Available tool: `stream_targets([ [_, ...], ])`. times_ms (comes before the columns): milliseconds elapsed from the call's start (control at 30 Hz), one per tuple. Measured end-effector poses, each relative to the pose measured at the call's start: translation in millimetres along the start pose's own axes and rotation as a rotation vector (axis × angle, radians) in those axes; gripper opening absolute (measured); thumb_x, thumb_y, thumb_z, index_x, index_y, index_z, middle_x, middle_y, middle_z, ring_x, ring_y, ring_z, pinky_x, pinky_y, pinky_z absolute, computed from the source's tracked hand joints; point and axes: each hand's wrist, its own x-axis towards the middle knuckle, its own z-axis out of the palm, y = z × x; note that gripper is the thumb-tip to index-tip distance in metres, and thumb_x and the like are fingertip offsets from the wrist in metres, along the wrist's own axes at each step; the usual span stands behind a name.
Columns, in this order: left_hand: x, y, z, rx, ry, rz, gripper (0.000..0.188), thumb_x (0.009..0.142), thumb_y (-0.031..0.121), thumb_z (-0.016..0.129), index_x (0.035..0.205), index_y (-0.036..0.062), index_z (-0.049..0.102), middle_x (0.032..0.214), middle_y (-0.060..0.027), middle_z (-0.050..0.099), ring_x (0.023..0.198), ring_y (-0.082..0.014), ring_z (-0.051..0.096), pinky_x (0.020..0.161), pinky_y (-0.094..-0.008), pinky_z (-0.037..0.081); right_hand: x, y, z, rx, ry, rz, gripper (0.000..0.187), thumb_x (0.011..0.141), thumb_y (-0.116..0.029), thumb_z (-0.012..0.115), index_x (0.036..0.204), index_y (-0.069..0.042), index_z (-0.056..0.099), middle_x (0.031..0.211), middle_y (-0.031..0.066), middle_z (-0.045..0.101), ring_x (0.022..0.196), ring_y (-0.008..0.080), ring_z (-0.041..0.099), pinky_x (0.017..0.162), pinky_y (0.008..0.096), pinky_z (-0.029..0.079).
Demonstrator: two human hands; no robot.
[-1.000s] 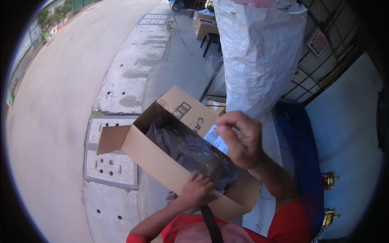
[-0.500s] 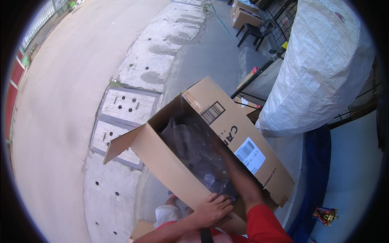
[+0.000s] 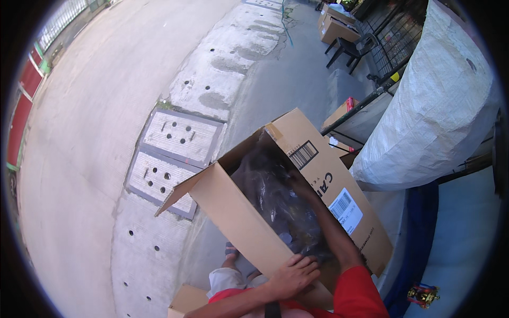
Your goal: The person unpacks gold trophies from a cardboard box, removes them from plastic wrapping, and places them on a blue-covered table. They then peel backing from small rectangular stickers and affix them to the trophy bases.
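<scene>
A large brown cardboard box (image 3: 241, 217) stands tilted in front of me, its top open and its flaps spread. My left hand (image 3: 296, 275) is closed over the rim of the near wall, fingers curled onto the edge. My right arm, in a red sleeve, reaches down into the box along its right side. Deep in the shadow, my right hand (image 3: 302, 185) lies against crumpled dark translucent plastic (image 3: 270, 185) that fills much of the inside. Its fingers are too dark to make out. What lies under the plastic is hidden.
A big white woven sack (image 3: 429, 106) bulges at the right, beside a metal rack. Further off are a black chair (image 3: 351, 52) and more cartons (image 3: 336, 29). Another cardboard piece (image 3: 186, 298) lies by my legs. Concrete drain covers (image 3: 180, 132) edge the road at left.
The view has shifted, so the box sits a little further right and lower. The plastic inside is rearranged around my right hand. My left hand keeps its grip on the rim.
</scene>
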Motion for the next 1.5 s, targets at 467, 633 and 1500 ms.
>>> stream_targets([
  [467, 31, 42, -14, 0.376, -0.326, -0.334, 0.083, 0.097, 0.072, 0.037, 0.120, -0.0022, 0.066, 0.123, -0.0211, 0.065, 0.117, -0.0354, 0.059, 0.097, -0.0493, 0.038, -267, -85, -176, 0.991, 0.368, -0.408, 0.003, 0.095, -0.007, 0.058, 0.095, -0.008, 0.055, 0.091, -0.0025, 0.055, 0.084, 0.0052, 0.047, 0.079, 0.0249, 0.038],
  [633, 32, 39, -20, 0.356, -0.250, -0.314, 0.082, 0.099, 0.071, 0.035, 0.094, -0.0004, 0.075, 0.092, -0.0171, 0.074, 0.091, -0.0331, 0.068, 0.096, -0.0476, 0.038, -318, -126, -205, 1.181, 0.775, -0.593, 0.007, 0.098, -0.013, 0.053, 0.103, -0.008, 0.051, 0.101, 0.0037, 0.060, 0.095, 0.0138, 0.058, 0.090, 0.0301, 0.045],
  [1500, 89, 51, -136, -0.757, 0.036, 0.197, 0.131, 0.068, 0.054, 0.091, 0.162, 0.0055, 0.015, 0.160, -0.0231, 0.034, 0.148, -0.0355, 0.034, 0.119, -0.0454, 0.030, -465, -183, -243, 1.446, 0.897, -0.704, 0.030, 0.102, -0.019, 0.055, 0.129, -0.006, 0.056, 0.122, 0.0099, 0.064, 0.113, 0.0220, 0.064, 0.099, 0.0419, 0.051],
])
